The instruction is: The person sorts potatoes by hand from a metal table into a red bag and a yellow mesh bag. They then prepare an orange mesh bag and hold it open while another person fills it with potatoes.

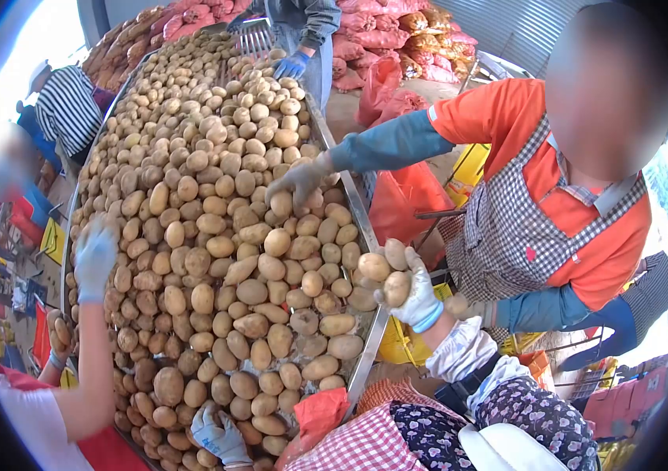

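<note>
Head view: tan, oval potatoes (210, 224) cover a long table with a silver metal rim (368, 357), from eleven o'clock round to seven. At four o'clock, by the rim, the right hand (419, 302), in a whitish fabric glove with a light-blue cuff, curls its fingers about a small cluster of potatoes. At seven o'clock the left hand (222, 438), in a pale glove, touches the spread of potatoes; whether its fingers close on one cannot be told. Toward two o'clock stands a co-worker in an orange shirt (499, 118), one grey glove (300, 182) upon the potatoes near eleven o'clock. Pinkish-red sacks (373, 35) lie stacked toward twelve o'clock.
</note>
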Tool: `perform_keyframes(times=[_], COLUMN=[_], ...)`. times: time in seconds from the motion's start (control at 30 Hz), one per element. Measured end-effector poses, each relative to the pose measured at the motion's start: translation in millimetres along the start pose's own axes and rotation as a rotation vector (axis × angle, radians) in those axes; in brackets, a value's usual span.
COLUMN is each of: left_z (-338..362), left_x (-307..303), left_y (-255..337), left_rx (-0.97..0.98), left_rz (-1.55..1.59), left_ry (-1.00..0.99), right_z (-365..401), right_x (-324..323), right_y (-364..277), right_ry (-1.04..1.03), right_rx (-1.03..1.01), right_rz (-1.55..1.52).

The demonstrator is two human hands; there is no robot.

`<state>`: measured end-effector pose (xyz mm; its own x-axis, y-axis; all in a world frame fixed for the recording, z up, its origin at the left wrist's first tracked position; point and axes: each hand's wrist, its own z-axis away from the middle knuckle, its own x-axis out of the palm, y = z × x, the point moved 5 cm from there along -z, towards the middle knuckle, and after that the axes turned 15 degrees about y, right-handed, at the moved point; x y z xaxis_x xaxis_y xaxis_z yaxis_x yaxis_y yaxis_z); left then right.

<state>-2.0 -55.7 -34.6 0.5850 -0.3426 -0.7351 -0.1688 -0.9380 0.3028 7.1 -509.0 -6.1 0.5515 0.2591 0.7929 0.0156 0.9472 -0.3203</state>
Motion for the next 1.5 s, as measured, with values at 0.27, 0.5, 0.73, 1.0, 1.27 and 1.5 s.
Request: perform_keyframes(times=[0.27, 0.5, 0.73, 1.0, 1.27, 1.5], left_z=[-4.6, -5.1, -5.1, -48.8, 86.2, 76.1], left_x=[26.9, 27.8, 24.3, 14.4, -63.7, -74.9], left_y=[-35.4, -54.6, -32.7, 110.9, -31.1, -58.9], left_rx=[-0.031, 0.045, -0.381, -0.286, -0.247, -0.247], left_rz=[-0.099, -0.081, 0.186, 0.782, -0.291, -0.269], left_ry=[-0.12, -0.027, 0.089, -0.206, -0.281, -0.318], right_z=[-91.5, -123.9, -62.9, 8.9, 4.5, 63.7], right_x=[-38.1, -113.8, -48.0, 56.8, 65.8, 101.8], right_y=[-160.8, -200.5, -46.2, 187.1, 200.2, 299.4], right_ry=[0.203, 0.278, -0.159, -0.391, -0.562, -1.555], right_rx=[-0.3, -0.491, -0.069, 0.29, -0.447, -0.82], right_rz=[-0.328, -0.589, 0.259, 0.869, 1.759, 2.131])
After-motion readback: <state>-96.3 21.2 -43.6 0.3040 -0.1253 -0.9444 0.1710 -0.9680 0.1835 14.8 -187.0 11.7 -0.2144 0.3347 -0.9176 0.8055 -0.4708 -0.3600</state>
